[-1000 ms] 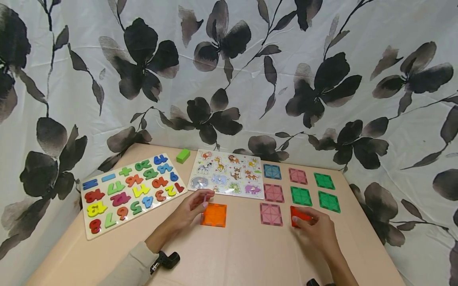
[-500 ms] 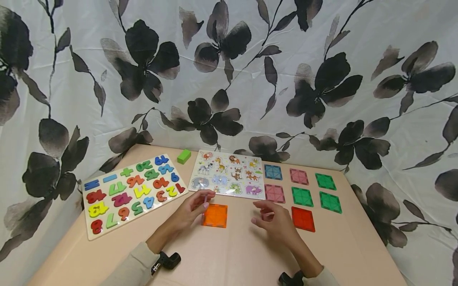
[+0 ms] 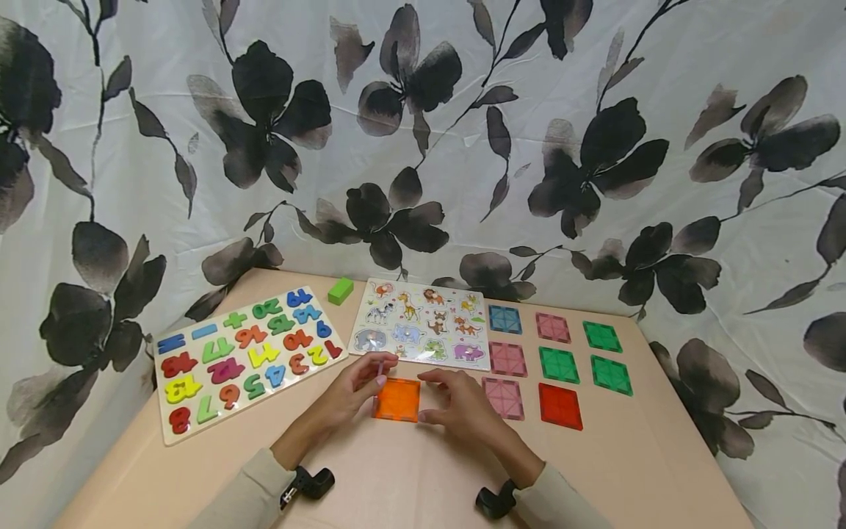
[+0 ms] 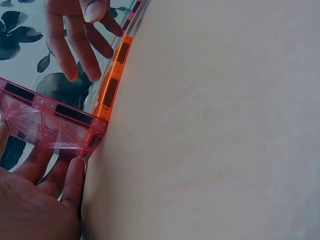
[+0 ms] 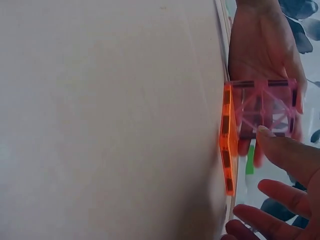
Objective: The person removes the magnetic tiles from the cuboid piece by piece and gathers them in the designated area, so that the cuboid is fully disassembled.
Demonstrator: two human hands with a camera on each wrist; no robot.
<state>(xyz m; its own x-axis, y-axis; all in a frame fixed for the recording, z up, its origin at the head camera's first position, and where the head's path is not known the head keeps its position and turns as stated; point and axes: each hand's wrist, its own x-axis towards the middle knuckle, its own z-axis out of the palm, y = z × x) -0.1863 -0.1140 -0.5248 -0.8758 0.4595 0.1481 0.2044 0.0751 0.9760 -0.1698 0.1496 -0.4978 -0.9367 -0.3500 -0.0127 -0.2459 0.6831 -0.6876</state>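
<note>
In the head view my left hand (image 3: pixel 353 386) holds a pink magnetic tile upright at the left edge of an orange magnetic tile (image 3: pixel 398 400), which lies flat on the table. The left wrist view shows this pink tile (image 4: pixel 50 120) with its bottom corner against the orange tile (image 4: pixel 114 80) and my left fingers behind it. My right hand (image 3: pixel 465 404) hovers at the orange tile's right edge, thumb and fingers apart, holding nothing. From the right wrist, the pink tile (image 5: pixel 262 107) stands beside the orange one (image 5: pixel 227 140), my right thumb in front of it.
Right of my hands lie pink (image 3: pixel 504 398), red (image 3: pixel 560 405), green (image 3: pixel 559 364) and blue (image 3: pixel 505 318) magnetic tiles. A number puzzle board (image 3: pixel 158 389), a green block (image 3: pixel 340 290) and an animal puzzle board (image 3: pixel 423 323) lie further back. A floral cloth (image 3: pixel 423 147) hangs behind the table.
My right hand has let go of the red tile, which stays on the table, and has moved left to the orange tile's right side. The left hand has stayed with its pink tile.
</note>
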